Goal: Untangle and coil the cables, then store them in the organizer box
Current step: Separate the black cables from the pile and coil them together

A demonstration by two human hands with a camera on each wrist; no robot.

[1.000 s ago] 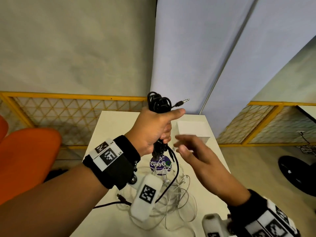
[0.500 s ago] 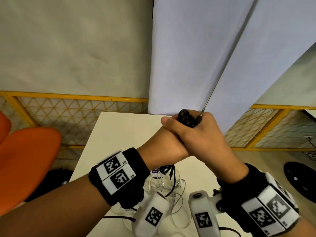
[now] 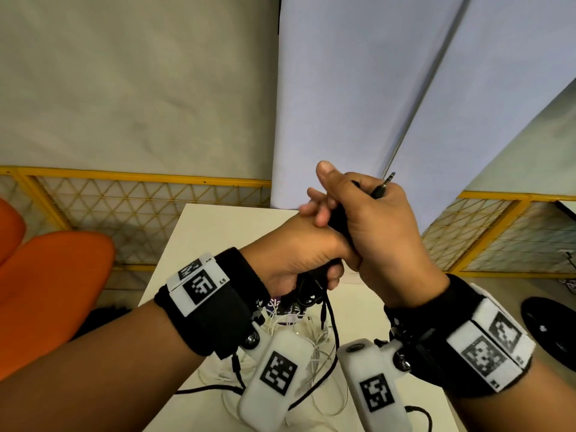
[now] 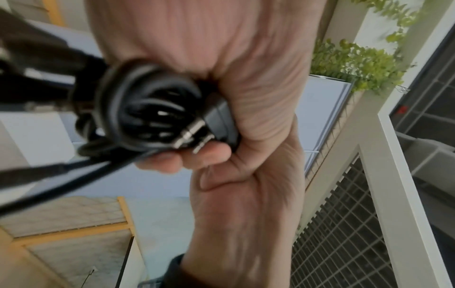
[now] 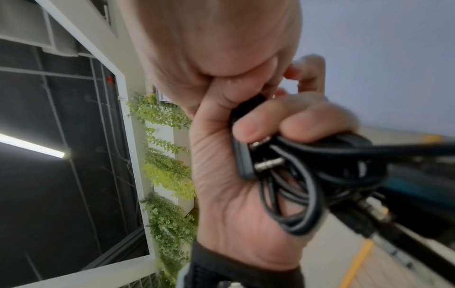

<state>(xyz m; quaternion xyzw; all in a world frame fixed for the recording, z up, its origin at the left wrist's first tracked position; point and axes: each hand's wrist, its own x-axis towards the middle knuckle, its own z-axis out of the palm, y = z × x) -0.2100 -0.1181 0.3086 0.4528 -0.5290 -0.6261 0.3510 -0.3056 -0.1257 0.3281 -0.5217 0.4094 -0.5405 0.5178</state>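
Above the table [image 3: 218, 226], you are holding a coiled black cable [image 5: 290, 187] between both hands, pressed close together. Your left hand [image 3: 290, 260] is gripping the bundle with its fingers curled round the loops. Your right hand [image 3: 380, 232] is clasping the upper part, fingers wrapped, thumb pointing up, with the audio jack plug [image 3: 385, 183] poking out past its knuckles. Black strands are trailing down from the bundle to the white cables [image 3: 314, 347] that are lying tangled on the tabletop below your wrists. An orange chair [image 3: 53, 282] is standing to your left.
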